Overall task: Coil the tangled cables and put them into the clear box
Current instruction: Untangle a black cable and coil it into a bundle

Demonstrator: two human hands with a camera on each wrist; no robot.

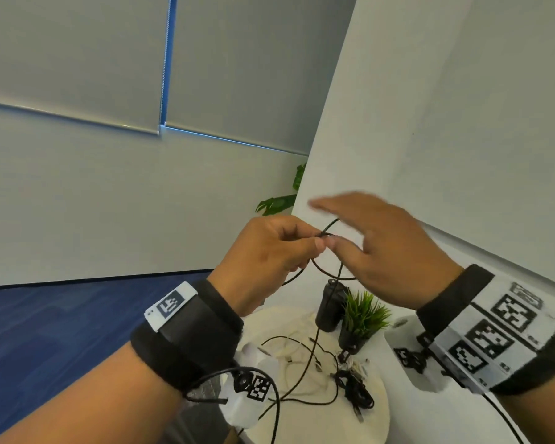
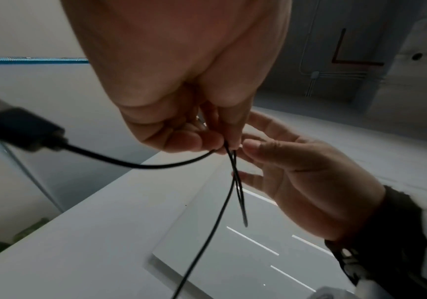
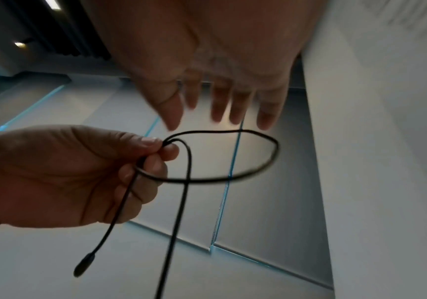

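Black cable (image 3: 222,178): first loop formed, held up in the air above the round white table (image 1: 378,421). Left hand (image 1: 266,261) pinches the crossing point of the loop between thumb and fingers; short end with its plug (image 3: 84,265) hangs below the fist in the right wrist view. Right hand (image 1: 382,251) hovers just beside the loop on its right, fingers straight and spread, gripping nothing. Its thumb sits near the pinch point; contact unclear.

Long free run of the cable drops from the left hand down to the table, where it meets the remaining tangle (image 1: 350,379): white and black cables mixed, near a small potted plant (image 1: 364,312) and a dark cylinder (image 1: 330,307) at the far side.

Clear box: something translucent at the table's near left edge (image 1: 247,402) could be it, can't confirm.

Step, as I read it: coiling the first cable, one turn done, far from finished. Nothing boxed that I can see.

Next move likely needs:
- right hand takes the hanging run below the pinch
- brings a second loop of matching size up to the left fingers
- left briefly loosens to admit it without dropping the first turn

Risk: the run is still threaded into the pile, so pulling could drag the tangle.
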